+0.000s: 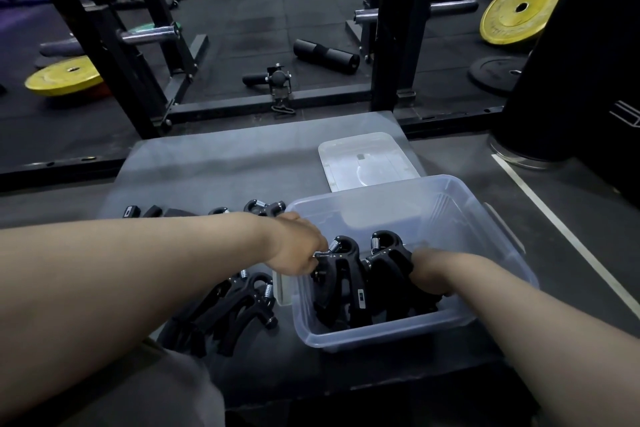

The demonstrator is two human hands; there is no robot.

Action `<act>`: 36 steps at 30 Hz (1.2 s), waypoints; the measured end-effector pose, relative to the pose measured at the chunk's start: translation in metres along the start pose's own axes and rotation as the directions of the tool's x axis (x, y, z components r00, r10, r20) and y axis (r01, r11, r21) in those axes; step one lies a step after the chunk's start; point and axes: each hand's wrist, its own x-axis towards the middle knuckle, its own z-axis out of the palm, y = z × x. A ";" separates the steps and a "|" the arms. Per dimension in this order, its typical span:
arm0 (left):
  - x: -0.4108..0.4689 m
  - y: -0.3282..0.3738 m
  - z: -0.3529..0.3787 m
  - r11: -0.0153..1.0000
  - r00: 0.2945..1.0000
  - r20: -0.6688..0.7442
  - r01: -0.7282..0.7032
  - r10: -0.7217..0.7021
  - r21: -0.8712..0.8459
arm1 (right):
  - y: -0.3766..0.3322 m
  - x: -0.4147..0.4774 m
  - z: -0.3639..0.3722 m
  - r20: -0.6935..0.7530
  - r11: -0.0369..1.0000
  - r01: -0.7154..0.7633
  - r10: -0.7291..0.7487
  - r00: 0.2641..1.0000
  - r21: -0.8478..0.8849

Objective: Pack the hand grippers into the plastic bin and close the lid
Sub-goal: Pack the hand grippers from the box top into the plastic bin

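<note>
Left hand [298,248], right hand [431,272] — each grip clasps a gripper [341,276] in the bin [384,336].

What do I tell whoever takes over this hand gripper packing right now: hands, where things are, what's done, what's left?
Left hand: grips the left-side hand gripper, standing in the plastic bin.
Right hand: grips the right-side hand gripper, also in the bin.
Done: at least those two are in the bin.
Left: pack the loose pile left of the bin and the far row beyond the left arm. Then fit the lid, now lying on the mat behind the bin.
</note>
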 end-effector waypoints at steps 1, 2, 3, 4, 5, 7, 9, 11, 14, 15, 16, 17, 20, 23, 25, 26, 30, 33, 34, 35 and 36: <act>-0.001 0.001 -0.001 1.000 1.000 0.002 0.000 0.000 -0.004 | 0.000 0.000 -0.001 0.012 1.000 0.001 -0.002 1.000 0.021; -0.002 0.002 -0.002 1.000 1.000 0.002 0.000 0.000 -0.010 | -0.001 -0.001 -0.003 0.026 0.998 -0.012 0.011 1.000 0.056; -0.002 0.002 -0.003 1.000 1.000 0.004 0.003 -0.003 -0.018 | -0.002 -0.001 -0.005 0.031 0.992 -0.034 0.031 0.999 0.119; -0.004 0.002 -0.004 1.000 1.000 0.008 0.009 -0.009 -0.025 | -0.004 0.000 -0.008 0.019 0.978 -0.074 0.071 0.997 0.197; -0.005 0.001 -0.005 0.999 1.000 0.015 0.019 -0.018 -0.036 | -0.008 0.001 -0.012 -0.004 0.957 -0.125 0.130 0.991 0.261; -0.007 -0.002 -0.006 0.998 1.000 0.004 0.026 -0.026 -0.064 | -0.020 0.001 -0.020 -0.062 0.945 -0.174 0.198 0.978 0.276; -0.008 -0.007 -0.007 0.996 0.999 -0.036 0.000 -0.003 -0.087 | -0.041 -0.002 -0.025 -0.129 0.962 -0.104 0.139 0.982 0.252; -0.010 -0.011 -0.008 0.996 0.998 -0.056 -0.016 0.011 -0.089 | -0.067 -0.007 -0.024 -0.189 0.971 0.017 0.029 0.981 0.239; -0.015 -0.010 -0.009 0.995 0.996 -0.087 0.002 -0.011 -0.104 | -0.104 -0.016 -0.014 -0.369 0.943 0.259 -0.169 0.914 0.211; -0.018 -0.010 -0.008 0.993 0.993 -0.117 0.008 -0.022 -0.116 | -0.115 -0.019 -0.012 -0.442 0.920 0.346 -0.237 0.865 0.185; -0.022 -0.011 -0.009 0.991 0.988 -0.146 0.019 -0.038 -0.133 | -0.124 -0.020 -0.009 -0.513 0.894 0.423 -0.294 0.806 0.151; -0.026 -0.015 -0.009 0.987 0.985 -0.167 0.027 -0.053 -0.156 | -0.130 -0.019 -0.008 -0.567 0.870 0.478 -0.334 0.753 0.121; -0.044 -0.035 -0.008 0.948 0.981 -0.187 -0.013 -0.049 -0.318 | -0.144 -0.012 -0.003 -0.584 0.861 0.486 -0.319 0.746 0.152; -0.061 -0.062 -0.005 0.918 0.968 -0.237 -0.023 -0.078 -0.395 | -0.160 0.000 0.010 -0.567 0.890 0.435 -0.289 0.771 0.137; -0.069 -0.082 -0.007 0.920 0.971 -0.173 0.088 -0.165 -0.383 | -0.170 0.005 0.015 -0.535 0.897 0.404 -0.256 0.805 0.180; -0.072 -0.093 -0.009 0.916 0.972 -0.093 0.170 -0.217 -0.363 | -0.174 0.006 0.016 -0.517 0.886 0.403 -0.239 0.822 0.230; -0.059 -0.129 -0.007 0.910 0.923 0.174 0.372 -0.343 -0.184 | -0.180 0.001 0.018 -0.514 0.862 0.405 -0.210 0.832 0.304; -0.032 -0.143 0.000 0.898 0.902 0.190 0.415 -0.387 -0.144 | -0.183 -0.003 0.024 -0.543 0.870 0.407 -0.208 0.814 0.278; -0.020 -0.146 0.006 0.899 0.910 0.154 0.408 -0.385 -0.162 | -0.183 -0.003 0.025 -0.542 0.867 0.412 -0.210 0.814 0.282; -0.008 -0.145 0.012 0.897 0.915 0.115 0.403 -0.388 -0.179 | -0.182 -0.003 0.025 -0.543 0.861 0.419 -0.213 0.812 0.288; 0.004 -0.144 0.021 0.894 0.916 0.081 0.400 -0.392 -0.202 | -0.181 -0.003 0.025 -0.545 0.858 0.425 -0.218 0.810 0.288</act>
